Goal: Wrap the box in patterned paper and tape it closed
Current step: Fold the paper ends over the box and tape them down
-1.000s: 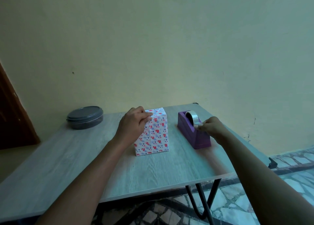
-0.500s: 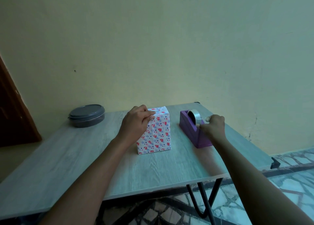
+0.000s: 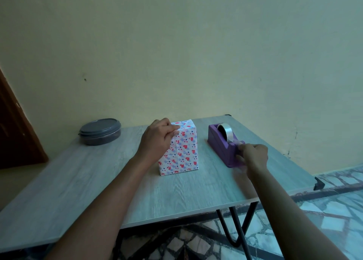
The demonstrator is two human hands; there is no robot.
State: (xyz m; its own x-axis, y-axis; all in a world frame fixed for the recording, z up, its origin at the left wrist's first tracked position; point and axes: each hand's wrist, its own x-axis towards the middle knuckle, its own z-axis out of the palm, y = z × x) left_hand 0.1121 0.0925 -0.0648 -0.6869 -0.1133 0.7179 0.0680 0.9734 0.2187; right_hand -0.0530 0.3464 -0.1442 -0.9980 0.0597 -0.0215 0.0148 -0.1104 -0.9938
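- The box (image 3: 180,150) is standing upright, long axis vertical, wrapped in white heart-print paper.
- Left hand (image 3: 157,140) fingers are pinching its top fold.
- Right hand (image 3: 253,154) fingers are pinching tape at the purple dispenser (image 3: 222,144).

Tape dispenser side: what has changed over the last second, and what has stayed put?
The right hand has moved from beside the roll toward the near end of the purple tape dispenser, drawing a strip of tape off it. The left hand still pinches the paper at the top of the wrapped box; box, dispenser and grey container stayed put.
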